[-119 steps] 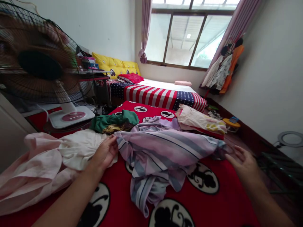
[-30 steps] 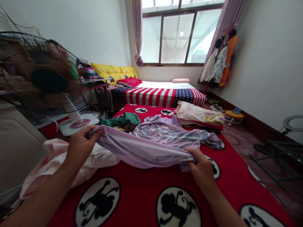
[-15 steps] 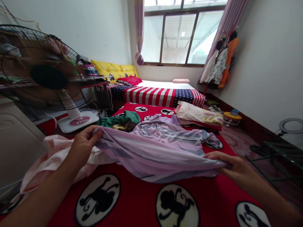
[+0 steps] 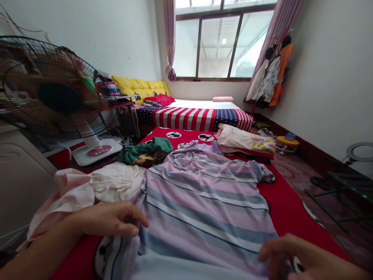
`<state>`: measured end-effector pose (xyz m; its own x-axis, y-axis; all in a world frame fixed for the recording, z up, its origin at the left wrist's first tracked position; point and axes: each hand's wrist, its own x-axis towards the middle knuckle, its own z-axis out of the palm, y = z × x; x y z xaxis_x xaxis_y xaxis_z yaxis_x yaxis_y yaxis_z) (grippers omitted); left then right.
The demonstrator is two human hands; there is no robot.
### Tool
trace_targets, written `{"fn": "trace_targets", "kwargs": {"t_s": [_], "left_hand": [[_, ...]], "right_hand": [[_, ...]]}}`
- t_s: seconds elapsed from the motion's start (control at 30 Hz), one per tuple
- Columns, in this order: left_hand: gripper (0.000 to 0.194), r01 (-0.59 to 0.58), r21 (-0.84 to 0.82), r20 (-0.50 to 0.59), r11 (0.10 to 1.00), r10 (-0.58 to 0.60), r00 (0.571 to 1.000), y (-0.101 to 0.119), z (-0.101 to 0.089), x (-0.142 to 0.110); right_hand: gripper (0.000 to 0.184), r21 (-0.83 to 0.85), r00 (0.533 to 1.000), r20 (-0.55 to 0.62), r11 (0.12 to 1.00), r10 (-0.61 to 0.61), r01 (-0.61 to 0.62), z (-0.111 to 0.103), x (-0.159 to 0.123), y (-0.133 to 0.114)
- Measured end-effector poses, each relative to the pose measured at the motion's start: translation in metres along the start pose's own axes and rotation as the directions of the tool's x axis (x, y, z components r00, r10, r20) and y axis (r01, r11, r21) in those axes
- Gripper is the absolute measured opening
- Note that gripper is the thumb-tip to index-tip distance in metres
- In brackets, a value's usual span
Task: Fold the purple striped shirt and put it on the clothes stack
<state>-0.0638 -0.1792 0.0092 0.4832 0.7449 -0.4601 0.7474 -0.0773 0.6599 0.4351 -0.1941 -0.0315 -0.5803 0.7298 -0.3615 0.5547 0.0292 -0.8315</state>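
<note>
A striped shirt (image 4: pixel 201 206) in lilac, grey and white lies spread over a red bedcover (image 4: pixel 279 198) with monkey prints. Above its left edge hovers my left hand (image 4: pixel 113 219), fingers loosely bent and apart, holding nothing. My right hand (image 4: pixel 294 252) is beside the lower right edge of the shirt, slightly blurred, thumb and fingers apart. The shirt's near end runs out of the picture at the bottom. Left of the shirt lie a crumpled white cloth (image 4: pixel 119 182) and a pale pink cloth (image 4: pixel 72 190). A green garment (image 4: pixel 145 149) is bunched beyond them.
Folded clothes (image 4: pixel 244 142) are stacked at the bed's far right. A fan (image 4: pixel 61 97) stands at the left. Behind is another bed with a flag-patterned cover (image 4: pixel 186 118). On the right floor are a yellow stool (image 4: pixel 287 142) and a dark green metal rack (image 4: pixel 346 190).
Both hands have let go of the shirt's edge and moved lower. The shirt, bunched and stretched between them before, now lies spread out flat toward me.
</note>
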Motion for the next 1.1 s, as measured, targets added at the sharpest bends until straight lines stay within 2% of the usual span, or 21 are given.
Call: {"fn": "trace_targets", "kwargs": {"t_s": [0.07,0.17,0.27,0.37,0.43,0.53,0.6,0.7,0.8,0.83,0.9,1.0,1.03,1.1], "left_hand": [[0.044,-0.055,-0.062,-0.034,0.997,0.053,0.998,0.010,0.001,0.018],[0.043,-0.191,-0.143,-0.195,0.971,0.162,0.967,0.029,0.002,0.058],[0.036,-0.352,-0.034,-0.372,0.935,0.315,0.873,0.044,0.002,0.106],[0.031,-0.431,0.096,-0.455,0.897,0.424,0.783,0.051,-0.004,0.150],[0.031,-0.406,0.091,-0.547,0.909,0.386,0.743,0.052,-0.016,0.176],[0.033,-0.319,-0.053,-0.699,0.946,0.193,0.689,0.050,-0.042,0.211],[0.041,-0.272,-0.147,-0.742,0.951,0.076,0.666,0.046,-0.061,0.232],[0.062,-0.233,-0.273,-0.736,0.933,-0.047,0.675,0.041,-0.083,0.261],[0.083,-0.229,-0.411,-0.687,0.882,-0.135,0.714,0.042,-0.093,0.285],[0.088,-0.235,-0.447,-0.671,0.863,-0.150,0.726,0.044,-0.094,0.291],[0.093,-0.248,-0.498,-0.648,0.831,-0.166,0.743,0.049,-0.093,0.302],[0.078,-0.249,-0.528,-0.622,0.812,-0.171,0.764,0.055,-0.091,0.313],[0.067,-0.242,-0.526,-0.615,0.815,-0.168,0.771,0.056,-0.091,0.315],[0.044,-0.227,-0.506,-0.608,0.832,-0.157,0.779,0.054,-0.091,0.316]], "right_hand": [[0.053,0.092,0.999,0.006,0.995,-0.032,0.031,-0.008,0.015,-0.010],[0.046,0.082,0.985,-0.139,0.990,-0.099,0.112,-0.014,0.050,-0.027],[0.038,-0.042,0.944,-0.283,0.985,-0.170,0.165,-0.007,0.089,-0.039],[0.033,-0.053,0.925,-0.318,0.979,-0.206,0.199,0.003,0.123,-0.046],[0.033,-0.037,0.921,-0.337,0.980,-0.197,0.197,0.007,0.141,-0.046],[0.036,0.037,0.886,-0.439,0.982,-0.152,0.187,0.011,0.167,-0.039],[0.033,0.179,0.857,-0.511,0.966,-0.071,0.187,0.011,0.182,-0.031],[0.033,0.422,0.861,-0.500,0.895,0.096,0.145,0.003,0.198,-0.022],[0.034,0.503,0.867,-0.481,0.851,0.129,0.152,-0.024,0.207,-0.024],[0.031,0.496,0.850,-0.513,0.848,0.115,0.185,-0.037,0.210,-0.027],[0.023,0.450,0.772,-0.625,0.861,0.113,0.238,-0.065,0.219,-0.036],[0.020,0.397,0.641,-0.746,0.893,0.180,0.212,-0.105,0.240,-0.047],[0.019,0.393,0.624,-0.755,0.901,0.202,0.184,-0.115,0.249,-0.048],[0.013,0.388,0.638,-0.735,0.914,0.230,0.117,-0.130,0.265,-0.049]]}}
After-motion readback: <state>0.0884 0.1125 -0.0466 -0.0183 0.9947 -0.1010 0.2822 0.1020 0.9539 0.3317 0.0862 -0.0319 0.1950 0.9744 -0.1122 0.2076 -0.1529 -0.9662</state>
